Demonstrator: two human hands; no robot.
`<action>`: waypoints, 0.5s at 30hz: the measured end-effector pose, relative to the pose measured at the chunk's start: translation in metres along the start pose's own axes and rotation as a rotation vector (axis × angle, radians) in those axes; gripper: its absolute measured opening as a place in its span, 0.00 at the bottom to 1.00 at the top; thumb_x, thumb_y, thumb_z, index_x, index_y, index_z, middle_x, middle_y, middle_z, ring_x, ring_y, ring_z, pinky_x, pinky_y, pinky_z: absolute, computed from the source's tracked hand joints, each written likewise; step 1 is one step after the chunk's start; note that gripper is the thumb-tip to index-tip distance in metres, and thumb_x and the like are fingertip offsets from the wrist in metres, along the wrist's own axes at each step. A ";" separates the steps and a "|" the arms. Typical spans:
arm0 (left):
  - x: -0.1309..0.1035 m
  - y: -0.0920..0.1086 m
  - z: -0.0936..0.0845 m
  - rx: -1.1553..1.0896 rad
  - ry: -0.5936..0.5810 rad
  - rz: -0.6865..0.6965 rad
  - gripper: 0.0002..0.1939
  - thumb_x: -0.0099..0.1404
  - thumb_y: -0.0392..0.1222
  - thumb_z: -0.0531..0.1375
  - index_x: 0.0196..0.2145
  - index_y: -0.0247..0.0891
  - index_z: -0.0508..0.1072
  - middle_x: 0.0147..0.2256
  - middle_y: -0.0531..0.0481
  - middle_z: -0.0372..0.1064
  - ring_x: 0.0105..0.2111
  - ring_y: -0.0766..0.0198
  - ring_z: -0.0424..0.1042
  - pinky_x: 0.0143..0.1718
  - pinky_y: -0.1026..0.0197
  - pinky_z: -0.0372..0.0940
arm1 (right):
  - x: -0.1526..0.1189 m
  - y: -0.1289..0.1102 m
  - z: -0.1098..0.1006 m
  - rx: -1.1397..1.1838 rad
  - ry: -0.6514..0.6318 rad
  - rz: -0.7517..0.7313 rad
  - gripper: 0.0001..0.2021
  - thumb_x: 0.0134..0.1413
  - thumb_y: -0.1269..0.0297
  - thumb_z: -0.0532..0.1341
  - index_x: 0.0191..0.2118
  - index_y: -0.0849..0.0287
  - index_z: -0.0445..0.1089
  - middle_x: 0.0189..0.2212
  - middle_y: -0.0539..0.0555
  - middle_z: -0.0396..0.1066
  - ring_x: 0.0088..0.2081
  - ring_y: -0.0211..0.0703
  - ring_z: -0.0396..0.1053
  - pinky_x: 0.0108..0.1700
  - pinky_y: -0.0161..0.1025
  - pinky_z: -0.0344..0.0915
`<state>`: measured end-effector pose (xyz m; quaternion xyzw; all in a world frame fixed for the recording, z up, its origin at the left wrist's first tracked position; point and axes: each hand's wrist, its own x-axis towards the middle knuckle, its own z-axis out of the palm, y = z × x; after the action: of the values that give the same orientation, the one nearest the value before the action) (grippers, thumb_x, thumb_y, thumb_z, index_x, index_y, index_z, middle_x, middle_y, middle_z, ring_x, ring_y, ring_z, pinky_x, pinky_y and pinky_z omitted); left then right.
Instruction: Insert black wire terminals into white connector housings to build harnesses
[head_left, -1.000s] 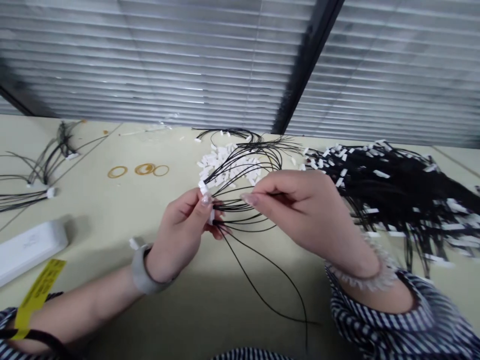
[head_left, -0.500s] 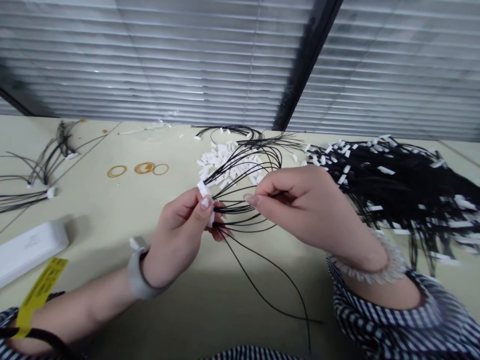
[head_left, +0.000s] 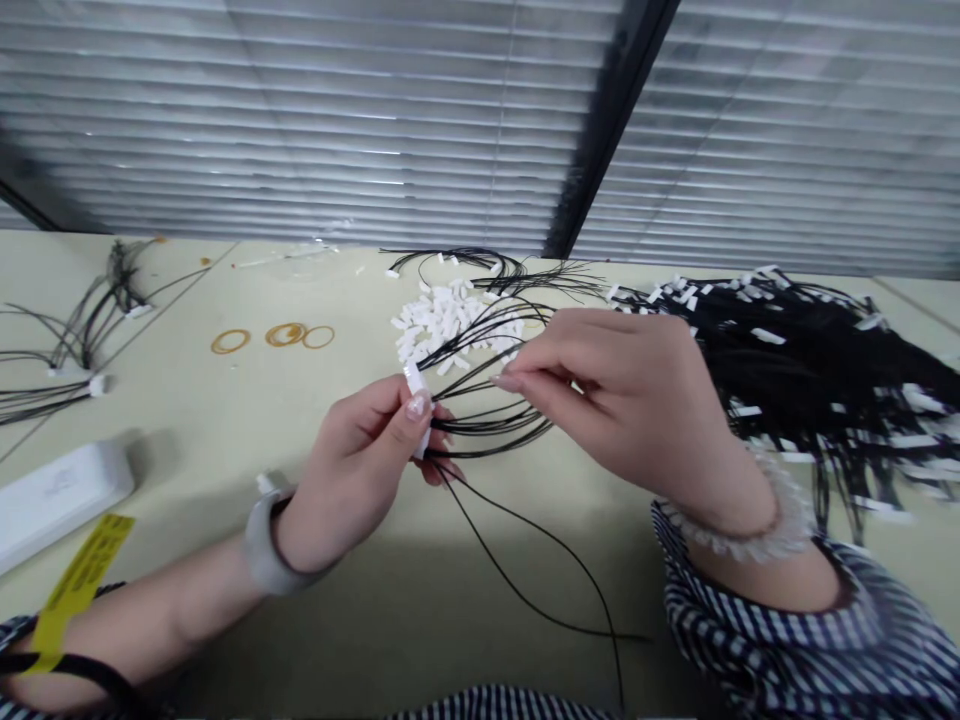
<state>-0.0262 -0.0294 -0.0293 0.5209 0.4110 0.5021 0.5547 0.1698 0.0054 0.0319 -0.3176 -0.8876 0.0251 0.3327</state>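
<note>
A long white connector point(head_left: 415, 379) is pinched between the thumb and fingers of my left hand point(head_left: 367, 440). Several thin black wires point(head_left: 487, 425) fan out of its right side and curve towards my right hand point(head_left: 607, 395). The thumb and index finger of that hand are pressed together on one of the wires, just right of the connector. Part of the bundle passes behind my right fingers, so its far ends are hidden there. Two longer wires point(head_left: 544, 520) hang down from the connector and cross near the front of the table.
Loose white connectors point(head_left: 442, 315) lie in a heap behind my hands. A large pile of black wires point(head_left: 817, 350) with white connectors covers the right side. Rubber bands point(head_left: 285, 335), wired connectors point(head_left: 97, 385) and a white device point(head_left: 64, 500) are on the left.
My right hand has shifted slightly up, its fingertips still by the wires. The connector in my left hand has moved a little to the right.
</note>
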 end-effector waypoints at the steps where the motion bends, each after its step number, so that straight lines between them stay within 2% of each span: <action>1: 0.000 0.001 0.000 -0.008 -0.012 -0.014 0.09 0.64 0.44 0.55 0.30 0.38 0.70 0.25 0.53 0.66 0.23 0.68 0.69 0.22 0.65 0.67 | -0.001 0.002 0.001 -0.057 0.046 -0.067 0.06 0.54 0.72 0.57 0.28 0.60 0.69 0.24 0.48 0.67 0.27 0.30 0.61 0.28 0.30 0.58; 4: 0.000 0.003 0.002 -0.042 -0.025 -0.047 0.09 0.63 0.44 0.56 0.29 0.37 0.70 0.25 0.53 0.66 0.23 0.68 0.69 0.21 0.65 0.67 | -0.004 0.006 0.003 -0.173 0.141 -0.248 0.06 0.53 0.75 0.56 0.28 0.60 0.68 0.25 0.50 0.68 0.29 0.33 0.61 0.30 0.33 0.59; 6: 0.000 0.004 0.002 -0.067 -0.015 -0.063 0.09 0.63 0.44 0.56 0.29 0.38 0.71 0.24 0.53 0.66 0.22 0.68 0.68 0.21 0.65 0.67 | -0.004 0.007 0.005 -0.205 0.138 -0.290 0.07 0.52 0.76 0.56 0.27 0.60 0.67 0.26 0.49 0.68 0.28 0.34 0.60 0.30 0.33 0.59; 8: 0.001 0.004 0.002 -0.083 -0.003 -0.072 0.09 0.63 0.44 0.57 0.29 0.38 0.71 0.24 0.53 0.66 0.22 0.68 0.68 0.21 0.65 0.67 | -0.003 0.006 0.006 -0.233 0.068 -0.249 0.08 0.53 0.76 0.55 0.28 0.60 0.68 0.26 0.49 0.67 0.29 0.34 0.60 0.30 0.33 0.58; 12: 0.002 0.004 0.003 -0.058 -0.011 -0.057 0.09 0.62 0.44 0.57 0.29 0.37 0.71 0.25 0.53 0.66 0.23 0.68 0.68 0.21 0.66 0.67 | -0.001 -0.002 0.008 -0.321 -0.157 -0.083 0.08 0.56 0.69 0.53 0.30 0.60 0.68 0.24 0.49 0.65 0.29 0.35 0.62 0.29 0.35 0.55; 15: 0.001 0.005 0.004 -0.031 -0.029 -0.041 0.09 0.63 0.44 0.56 0.29 0.37 0.70 0.25 0.53 0.65 0.24 0.68 0.68 0.21 0.65 0.67 | -0.002 -0.007 0.013 -0.345 -0.208 -0.084 0.07 0.55 0.69 0.53 0.30 0.60 0.66 0.24 0.48 0.63 0.27 0.35 0.60 0.27 0.35 0.51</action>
<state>-0.0232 -0.0296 -0.0240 0.5109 0.4054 0.4895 0.5788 0.1590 0.0015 0.0224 -0.3282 -0.9208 -0.1086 0.1805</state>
